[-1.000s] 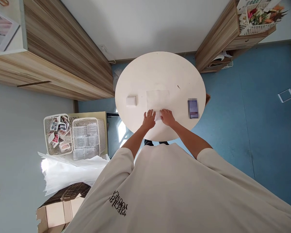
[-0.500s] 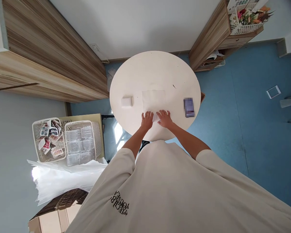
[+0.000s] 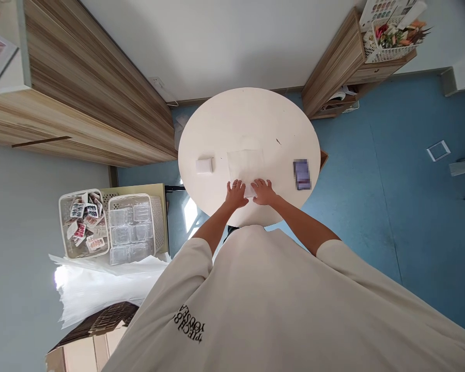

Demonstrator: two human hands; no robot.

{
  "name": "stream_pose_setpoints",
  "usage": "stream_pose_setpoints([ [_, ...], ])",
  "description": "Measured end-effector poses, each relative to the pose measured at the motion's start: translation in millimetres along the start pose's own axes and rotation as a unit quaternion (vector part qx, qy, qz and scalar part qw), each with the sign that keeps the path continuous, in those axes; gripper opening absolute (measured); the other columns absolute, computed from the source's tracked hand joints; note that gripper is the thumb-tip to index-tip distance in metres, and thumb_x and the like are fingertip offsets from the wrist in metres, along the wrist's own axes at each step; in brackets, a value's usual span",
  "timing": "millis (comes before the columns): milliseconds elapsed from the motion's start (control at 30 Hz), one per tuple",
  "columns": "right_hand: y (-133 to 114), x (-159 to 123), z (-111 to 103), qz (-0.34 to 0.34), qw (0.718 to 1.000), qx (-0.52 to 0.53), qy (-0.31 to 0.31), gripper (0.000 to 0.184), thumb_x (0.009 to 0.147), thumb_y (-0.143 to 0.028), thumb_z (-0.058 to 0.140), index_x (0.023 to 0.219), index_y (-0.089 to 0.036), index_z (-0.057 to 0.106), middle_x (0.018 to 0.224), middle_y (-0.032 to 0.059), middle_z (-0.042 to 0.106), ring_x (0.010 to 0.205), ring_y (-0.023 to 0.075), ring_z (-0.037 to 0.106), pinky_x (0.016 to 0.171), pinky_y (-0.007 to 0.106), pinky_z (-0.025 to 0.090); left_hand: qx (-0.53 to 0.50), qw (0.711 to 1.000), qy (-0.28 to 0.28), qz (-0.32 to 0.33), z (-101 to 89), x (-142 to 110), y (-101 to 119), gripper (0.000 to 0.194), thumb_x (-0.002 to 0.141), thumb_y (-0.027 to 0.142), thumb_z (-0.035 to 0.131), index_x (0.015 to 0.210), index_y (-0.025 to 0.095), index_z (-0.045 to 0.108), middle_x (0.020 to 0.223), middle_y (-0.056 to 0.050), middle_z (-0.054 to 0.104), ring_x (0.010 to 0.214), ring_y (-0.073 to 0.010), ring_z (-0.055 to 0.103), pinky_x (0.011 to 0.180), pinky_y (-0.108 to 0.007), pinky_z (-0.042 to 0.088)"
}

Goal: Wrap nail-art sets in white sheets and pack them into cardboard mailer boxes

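Note:
A thin, whitish, see-through sheet (image 3: 245,164) lies on the round white table (image 3: 217,119) in front of me. My left hand (image 3: 237,194) rests on its near left corner, fingers stretched forward and the thumb pointing inward. On the near right corner lies my right hand (image 3: 263,191), its fingers spread and slightly bent. Between the thumbs, the sheet's near edge looks doubled or folded over something pale that I cannot make out. Left of the sheet sits a small white block-like stack (image 3: 204,166). A purple item (image 3: 302,174), blurred by pixelation, lies near the table's right edge.
At lower left, one white basket (image 3: 84,223) contains small packets and another (image 3: 155,222) clear plastic boxes. White sheeting (image 3: 104,287) and a cardboard box (image 3: 89,346) are below them. Wooden cabinets (image 3: 101,82) flank the table; a basket of artificial flowers (image 3: 391,51) tops the right one.
The view has shifted slightly. Both hands stay at the sheet's near edge, the right fingers a little more bent. The sheet's far edge looks slightly rumpled now.

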State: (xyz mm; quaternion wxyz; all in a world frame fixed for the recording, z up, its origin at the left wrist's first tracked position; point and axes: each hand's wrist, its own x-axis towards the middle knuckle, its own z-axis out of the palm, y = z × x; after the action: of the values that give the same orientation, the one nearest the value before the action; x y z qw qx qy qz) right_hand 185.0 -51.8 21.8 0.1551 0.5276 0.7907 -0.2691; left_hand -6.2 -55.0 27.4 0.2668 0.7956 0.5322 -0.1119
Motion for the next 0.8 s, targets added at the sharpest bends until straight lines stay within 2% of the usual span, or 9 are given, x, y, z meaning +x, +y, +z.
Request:
stream_pose_setpoints([
  [133, 4, 2, -11, -0.019, 0.998, 0.002, -0.054, 0.055, 0.092, -0.041, 0.06, 0.142, -0.02, 0.065, 0.165, 0.019, 0.045, 0.156, 0.0397, 0.032, 0.124, 0.063, 0.023, -0.002, 0.999, -0.028, 0.019, -2.9, 1, -1, 0.048, 0.094, 0.038, 0.056, 0.138, 0.021, 0.066, 0.171, -0.016, 0.04, 0.164, -0.0365, 0.023, 0.132, -0.067, 0.009],
  [233, 9, 3, -16, -0.025, 0.998, 0.026, -0.045, 0.042, 0.096, -0.038, 0.055, 0.131, -0.022, 0.071, 0.155, 0.017, 0.057, 0.148, 0.0369, 0.045, 0.122, 0.059, 0.027, -0.015, 0.999, -0.05, 0.004, -8.1, 0, -3, 0.043, 0.098, 0.039, 0.051, 0.133, 0.022, 0.069, 0.165, -0.015, 0.048, 0.163, -0.0366, 0.027, 0.132, -0.069, 0.01],
  [300, 12, 4, -17, -0.016, 0.998, 0.055, -0.025, 0.041, 0.099, -0.037, 0.051, 0.132, -0.022, 0.07, 0.147, 0.0165, 0.064, 0.14, 0.0352, 0.053, 0.12, 0.057, 0.03, -0.023, 0.999, -0.031, -0.011, -12.9, -2, -2, 0.047, 0.097, 0.037, 0.052, 0.141, 0.023, 0.064, 0.161, -0.016, 0.052, 0.161, -0.0372, 0.03, 0.131, -0.069, 0.012],
  [400, 15, 8, -16, 0.002, 0.997, 0.079, 0.001, 0.046, 0.101, -0.036, 0.047, 0.141, -0.02, 0.064, 0.143, 0.017, 0.067, 0.133, 0.0341, 0.058, 0.12, 0.055, 0.029, -0.011, 0.999, 0.047, -0.014, -18.8, -6, 1, 0.061, 0.095, 0.026, 0.051, 0.156, 0.02, 0.049, 0.168, -0.018, 0.043, 0.163, -0.035, 0.026, 0.132, -0.066, 0.013],
  [500, 15, 11, -15, 0.021, 0.997, 0.072, 0.029, 0.052, 0.102, -0.034, 0.046, 0.15, -0.018, 0.056, 0.149, 0.0188, 0.063, 0.139, 0.0353, 0.053, 0.121, 0.054, 0.026, 0.011, 0.996, 0.088, 0.033, -17.4, -9, 5, 0.071, 0.09, 0.014, 0.05, 0.161, 0.018, 0.041, 0.174, -0.017, 0.034, 0.166, -0.0311, 0.022, 0.134, -0.062, 0.011],
  [567, 16, 12, -15, 0.036, 0.997, 0.057, 0.043, 0.054, 0.102, -0.032, 0.046, 0.154, -0.018, 0.052, 0.157, 0.0193, 0.055, 0.146, 0.0358, 0.046, 0.122, 0.053, 0.025, 0.014, 0.995, 0.073, 0.064, -11.4, -9, 9, 0.075, 0.087, 0.011, 0.051, 0.161, 0.019, 0.042, 0.174, -0.017, 0.034, 0.165, -0.0313, 0.024, 0.134, -0.061, 0.012],
  [667, 19, 9, -14, 0.069, 0.994, 0.06, 0.064, 0.058, 0.102, -0.031, 0.045, 0.159, -0.018, 0.045, 0.167, 0.0183, 0.043, 0.156, 0.0342, 0.033, 0.125, 0.052, 0.022, 0.009, 0.997, 0.045, 0.064, 1.0, -6, 13, 0.078, 0.085, 0.01, 0.053, 0.162, 0.017, 0.043, 0.173, -0.018, 0.036, 0.164, -0.0334, 0.027, 0.132, -0.062, 0.013],
  [733, 22, 4, -12, 0.124, 0.983, 0.102, 0.087, 0.06, 0.103, -0.031, 0.045, 0.161, -0.018, 0.041, 0.169, 0.0175, 0.039, 0.157, 0.0331, 0.03, 0.126, 0.051, 0.022, 0.006, 0.998, 0.041, 0.056, 7.5, -2, 16, 0.079, 0.084, 0.009, 0.052, 0.162, 0.015, 0.042, 0.173, -0.019, 0.035, 0.164, -0.0339, 0.027, 0.132, -0.061, 0.015],
  [800, 25, -3, -8, 0.209, 0.958, 0.164, 0.108, 0.06, 0.103, -0.035, 0.045, 0.16, -0.02, 0.039, 0.166, 0.0181, 0.041, 0.154, 0.0338, 0.034, 0.123, 0.052, 0.026, 0.002, 0.997, 0.041, 0.058, 10.3, 2, 19, 0.078, 0.084, 0.008, 0.051, 0.162, 0.013, 0.043, 0.173, -0.02, 0.034, 0.163, -0.0338, 0.028, 0.131, -0.058, 0.018],
])
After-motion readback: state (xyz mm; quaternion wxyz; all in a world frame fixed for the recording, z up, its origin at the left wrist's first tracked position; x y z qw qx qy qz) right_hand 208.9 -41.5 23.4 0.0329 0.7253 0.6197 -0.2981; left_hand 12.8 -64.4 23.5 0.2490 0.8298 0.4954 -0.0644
